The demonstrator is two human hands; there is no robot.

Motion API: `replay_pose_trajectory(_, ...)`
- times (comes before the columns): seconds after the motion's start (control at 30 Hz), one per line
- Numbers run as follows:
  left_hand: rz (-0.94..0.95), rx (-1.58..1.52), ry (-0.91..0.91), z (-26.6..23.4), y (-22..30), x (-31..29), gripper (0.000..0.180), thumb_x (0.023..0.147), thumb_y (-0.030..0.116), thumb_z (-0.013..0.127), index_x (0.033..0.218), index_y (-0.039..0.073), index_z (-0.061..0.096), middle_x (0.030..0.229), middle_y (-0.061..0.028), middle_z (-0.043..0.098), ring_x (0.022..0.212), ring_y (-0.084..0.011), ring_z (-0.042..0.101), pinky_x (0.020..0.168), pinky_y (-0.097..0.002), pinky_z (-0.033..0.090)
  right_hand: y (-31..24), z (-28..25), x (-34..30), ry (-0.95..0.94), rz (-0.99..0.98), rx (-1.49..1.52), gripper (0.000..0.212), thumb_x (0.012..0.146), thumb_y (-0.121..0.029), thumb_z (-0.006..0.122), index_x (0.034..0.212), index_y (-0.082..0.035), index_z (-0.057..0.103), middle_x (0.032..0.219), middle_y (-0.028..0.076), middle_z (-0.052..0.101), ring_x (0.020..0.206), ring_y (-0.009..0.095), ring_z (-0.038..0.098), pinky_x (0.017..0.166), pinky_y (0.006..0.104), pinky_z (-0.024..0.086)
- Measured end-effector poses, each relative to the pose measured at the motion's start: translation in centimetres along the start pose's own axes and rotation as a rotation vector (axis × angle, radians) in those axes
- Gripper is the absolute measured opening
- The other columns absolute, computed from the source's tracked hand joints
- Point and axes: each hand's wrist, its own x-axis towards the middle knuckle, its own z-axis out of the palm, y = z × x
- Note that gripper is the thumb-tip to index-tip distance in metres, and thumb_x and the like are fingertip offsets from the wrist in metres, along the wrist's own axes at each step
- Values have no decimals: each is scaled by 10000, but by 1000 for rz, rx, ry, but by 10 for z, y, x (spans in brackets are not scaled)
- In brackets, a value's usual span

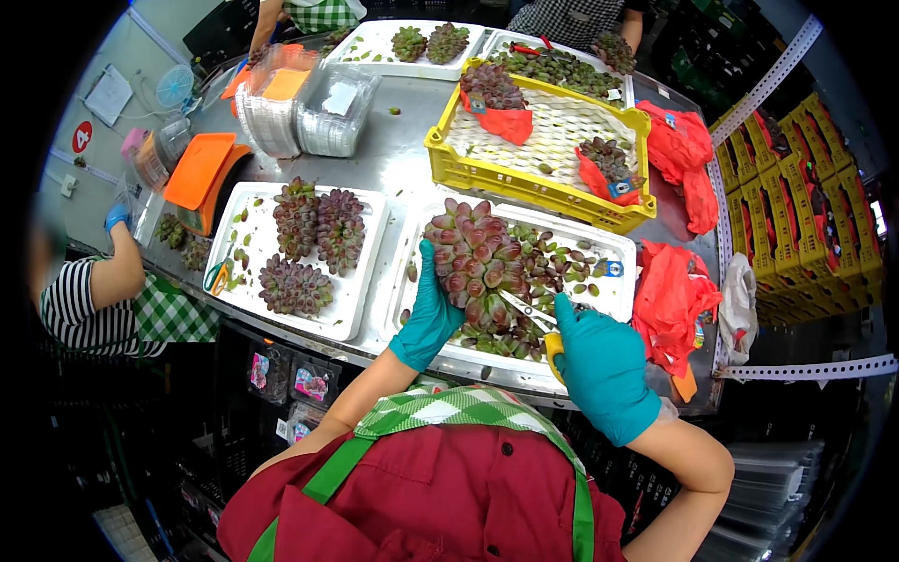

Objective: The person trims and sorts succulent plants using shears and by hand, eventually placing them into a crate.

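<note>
Holding a large reddish succulent (473, 242) in the left grip (431, 318), closed against the plant's near left side at seven o'clock, with most of the fingers hidden under the leaves. Taking that plant as the clock's centre, and twelve as the far side of the metal worktop (407, 150). Holding yellow-handled scissors (555, 354) in the right grip (604, 370), closed on the handles between four and five o'clock. Wearing teal gloves on both. Pointing the blades toward ten, with tips at the plant's five o'clock edge; too close to tell contact from a narrow gap.

Directly below the plant, a white tray (618, 251), scattered with loose leaves (552, 262) toward three and bearing a blue tag (609, 269) near the three o'clock end. At nine, a second white tray (354, 300), bearing three dark succulent clusters (340, 231) and, at its far left edge, teal-and-orange scissors (218, 278).

At one o'clock, a yellow crate (534, 192), lined with white netting and holding two plants in red wraps (506, 124). At two, a heap of red bags (679, 155); between three and four, another red heap (674, 304). Between ten and eleven, stacked clear containers (332, 117); just short of ten, an orange scale (199, 173). Toward nine, beyond the second tray, a co-worker's striped sleeve (80, 304) and blue glove (117, 215). Out at three, past the worktop, stacked yellow crates (782, 211).
</note>
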Motion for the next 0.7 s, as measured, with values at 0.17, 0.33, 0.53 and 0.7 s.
replay_pose_trajectory(0.17, -39, 5, 15, -12, -5, 1, 658, 837, 552, 395, 1335, 140, 268, 1343, -87, 337, 1212, -232, 370, 1013, -417, 323, 2, 10, 4, 182, -73, -139, 382, 755, -53, 516, 1135, -15, 521, 602, 40, 477, 530, 171, 496, 421, 308, 369)
replay_pose_trajectory(0.33, -44, 30, 9, -2, -3, -3, 660, 838, 552, 395, 1335, 137, 270, 1337, -90, 344, 1211, -235, 369, 1012, -422, 325, 0, 10, 6, 88, -58, -253, 487, 715, -172, 574, 1161, 4, 486, 683, 76, 499, 646, 223, 517, 520, 345, 406)
replay_pose_trajectory(0.53, -12, 75, -10, 7, -1, -3, 670, 837, 558, 385, 1340, 134, 257, 1350, -90, 324, 1222, -237, 354, 1023, -409, 310, 1, 1, 10, 86, -108, -267, 425, 740, -43, 509, 1165, -22, 504, 613, 30, 489, 575, 158, 508, 454, 295, 386)
replay_pose_trajectory(0.7, -25, 67, -28, 8, -1, 0, 681, 833, 567, 381, 1342, 133, 252, 1350, -87, 326, 1220, -234, 358, 1024, -406, 309, 7, 6, 7, 66, -84, -172, 469, 720, -102, 548, 1179, -33, 479, 660, 50, 498, 601, 185, 522, 464, 323, 399)
